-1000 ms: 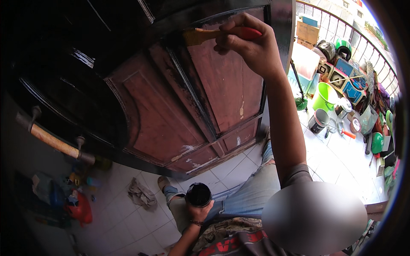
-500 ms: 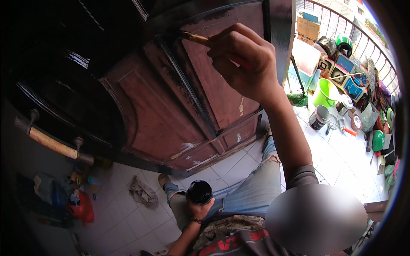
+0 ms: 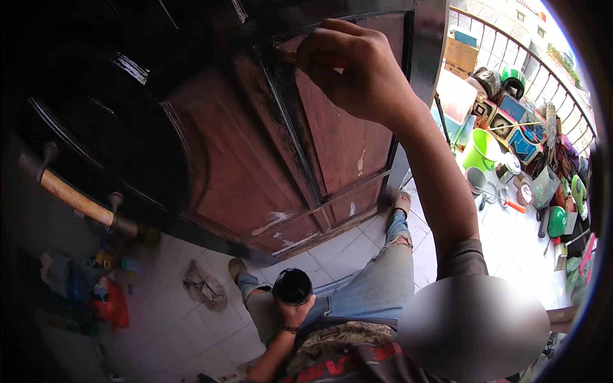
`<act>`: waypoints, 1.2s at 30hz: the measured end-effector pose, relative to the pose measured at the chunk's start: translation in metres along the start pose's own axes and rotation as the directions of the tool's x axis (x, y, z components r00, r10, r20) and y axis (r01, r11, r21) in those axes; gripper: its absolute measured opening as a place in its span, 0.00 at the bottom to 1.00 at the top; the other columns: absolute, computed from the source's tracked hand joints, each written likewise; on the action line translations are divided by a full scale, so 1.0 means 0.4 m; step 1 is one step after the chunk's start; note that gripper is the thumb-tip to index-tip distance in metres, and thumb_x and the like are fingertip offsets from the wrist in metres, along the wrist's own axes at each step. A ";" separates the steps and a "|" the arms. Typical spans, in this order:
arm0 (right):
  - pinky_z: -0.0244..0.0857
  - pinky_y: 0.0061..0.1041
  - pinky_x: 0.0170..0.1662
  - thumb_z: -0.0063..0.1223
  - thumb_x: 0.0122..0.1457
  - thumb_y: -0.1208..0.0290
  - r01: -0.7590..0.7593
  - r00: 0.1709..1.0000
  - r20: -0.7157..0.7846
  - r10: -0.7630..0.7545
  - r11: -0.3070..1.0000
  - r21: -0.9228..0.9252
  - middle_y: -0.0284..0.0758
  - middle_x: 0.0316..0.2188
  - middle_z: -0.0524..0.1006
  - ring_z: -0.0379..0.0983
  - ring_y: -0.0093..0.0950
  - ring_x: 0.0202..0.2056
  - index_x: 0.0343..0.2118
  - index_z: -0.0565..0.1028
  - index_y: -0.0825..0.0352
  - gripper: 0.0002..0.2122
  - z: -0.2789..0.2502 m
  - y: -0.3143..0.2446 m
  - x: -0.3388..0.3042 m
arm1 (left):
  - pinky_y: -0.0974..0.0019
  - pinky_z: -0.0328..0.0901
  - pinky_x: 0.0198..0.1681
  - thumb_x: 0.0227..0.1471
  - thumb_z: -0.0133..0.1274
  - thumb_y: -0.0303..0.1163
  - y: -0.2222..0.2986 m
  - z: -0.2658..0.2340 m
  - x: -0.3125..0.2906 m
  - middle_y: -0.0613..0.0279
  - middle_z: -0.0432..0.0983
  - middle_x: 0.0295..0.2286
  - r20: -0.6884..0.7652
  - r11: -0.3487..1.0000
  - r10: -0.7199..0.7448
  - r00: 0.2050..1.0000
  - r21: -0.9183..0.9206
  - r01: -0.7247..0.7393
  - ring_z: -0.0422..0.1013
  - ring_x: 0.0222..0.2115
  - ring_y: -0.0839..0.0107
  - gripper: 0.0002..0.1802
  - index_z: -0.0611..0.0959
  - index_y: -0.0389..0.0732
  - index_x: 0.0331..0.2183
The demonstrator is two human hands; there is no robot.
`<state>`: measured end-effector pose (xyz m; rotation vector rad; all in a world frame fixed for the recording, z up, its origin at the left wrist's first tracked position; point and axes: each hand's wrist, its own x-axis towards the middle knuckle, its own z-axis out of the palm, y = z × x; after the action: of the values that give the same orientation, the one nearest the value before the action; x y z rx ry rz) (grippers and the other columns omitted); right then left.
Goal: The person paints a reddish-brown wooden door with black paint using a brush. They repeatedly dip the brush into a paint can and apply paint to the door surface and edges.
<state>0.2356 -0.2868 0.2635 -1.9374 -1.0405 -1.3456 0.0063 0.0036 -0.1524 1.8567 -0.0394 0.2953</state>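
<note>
A panelled wooden door (image 3: 239,153) stands in front of me, glossy black along its upper and left parts and bare reddish brown on several panels. My right hand (image 3: 361,73) is raised and closed around a paintbrush (image 3: 286,55). The brush's tip meets the dark upright moulding between two brown panels; its bristles are lost in shadow. Low at my lap, my left hand (image 3: 295,313) wraps round a small round container of black paint (image 3: 293,285), held with its mouth upward.
A long door handle (image 3: 76,201) juts out at the left. On the tiled floor lie a crumpled rag (image 3: 204,285) and a red bag (image 3: 110,305). To the right stand a lime-green bucket (image 3: 480,150), an orange-handled tool (image 3: 514,206), helmets, boxes and a railing (image 3: 536,76).
My right hand has shifted slightly left and up with the paintbrush, along the dark moulding. My left hand still holds the paint container. The whole view has tilted a little.
</note>
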 end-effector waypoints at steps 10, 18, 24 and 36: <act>0.76 0.27 0.36 0.58 0.44 0.84 0.149 0.902 0.423 -0.084 0.981 -0.124 0.38 0.33 0.71 0.74 0.31 0.36 0.26 0.79 0.70 0.05 0.125 -0.076 -0.260 | 0.59 0.65 0.56 0.32 0.76 0.31 0.020 0.002 -0.001 0.54 0.72 0.48 -0.028 0.999 0.005 1.000 -0.036 -0.006 0.72 0.49 0.63 0.51 0.64 0.36 0.55; 0.74 0.26 0.33 0.61 0.54 0.79 0.013 1.000 -0.022 -0.015 0.997 -0.082 0.36 0.32 0.79 0.79 0.33 0.30 0.33 0.81 0.64 0.04 0.046 0.007 -0.004 | 0.58 0.65 0.56 0.30 0.76 0.33 -0.014 -0.010 -0.008 0.54 0.72 0.48 -0.005 1.000 -0.010 1.000 0.016 0.010 0.72 0.49 0.63 0.51 0.66 0.35 0.55; 0.75 0.28 0.34 0.64 0.40 0.85 0.152 0.985 -0.043 -0.169 0.955 -0.254 0.37 0.34 0.73 0.75 0.33 0.32 0.32 0.78 0.66 0.13 0.082 -0.080 -0.076 | 0.57 0.65 0.56 0.30 0.75 0.33 0.012 -0.007 0.002 0.52 0.72 0.48 -0.107 0.994 -0.034 0.994 -0.103 0.023 0.72 0.48 0.61 0.51 0.65 0.35 0.55; 0.74 0.28 0.29 0.62 0.47 0.83 0.066 0.983 -0.154 -0.103 0.972 -0.224 0.33 0.32 0.75 0.76 0.29 0.32 0.31 0.77 0.66 0.08 0.094 -0.105 -0.070 | 0.57 0.64 0.57 0.30 0.76 0.34 0.020 -0.004 0.003 0.53 0.71 0.48 -0.127 0.989 -0.049 0.991 -0.148 0.029 0.72 0.48 0.60 0.52 0.65 0.35 0.55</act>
<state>0.2141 -0.2421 0.2246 -1.9135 -0.9377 -1.6991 0.0058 0.0029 -0.1444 1.6875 0.0639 0.3765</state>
